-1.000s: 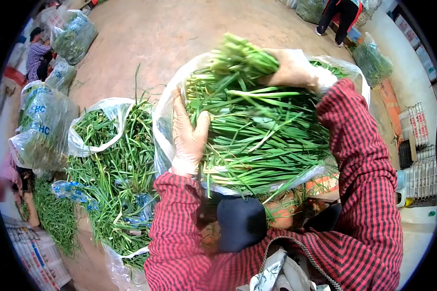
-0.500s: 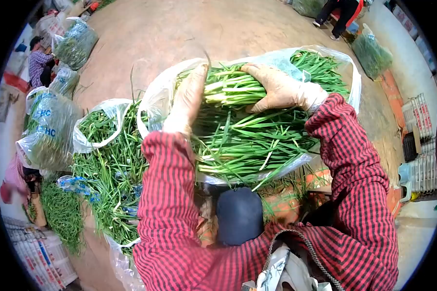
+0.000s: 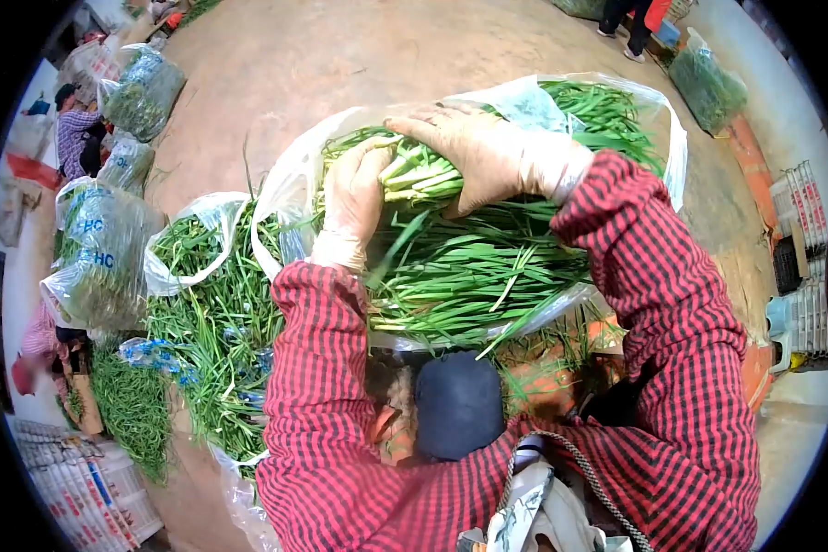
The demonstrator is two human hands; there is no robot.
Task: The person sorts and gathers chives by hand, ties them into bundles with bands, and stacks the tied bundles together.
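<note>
A bunch of leafy green vegetable stalks with pale stem ends lies between my hands, its ends to the left. My right hand, in a thin pale glove, is wrapped over the bunch from above, its thumb low in front. My left hand, gloved too, is curled against the stem ends. Below both hands lies a larger heap of the same greens, leaves pointing right. White plastic bag film surrounds the heap and more greens at the back right.
Left of me, an open bag and loose greens lie on the floor. Stuffed clear bags stand farther left, near a seated person. White crates stand at right. Another person's legs show at the back.
My right hand has slid left along the bunch toward the stem ends. My left hand has dropped slightly and its fingers have curled in at those ends.
</note>
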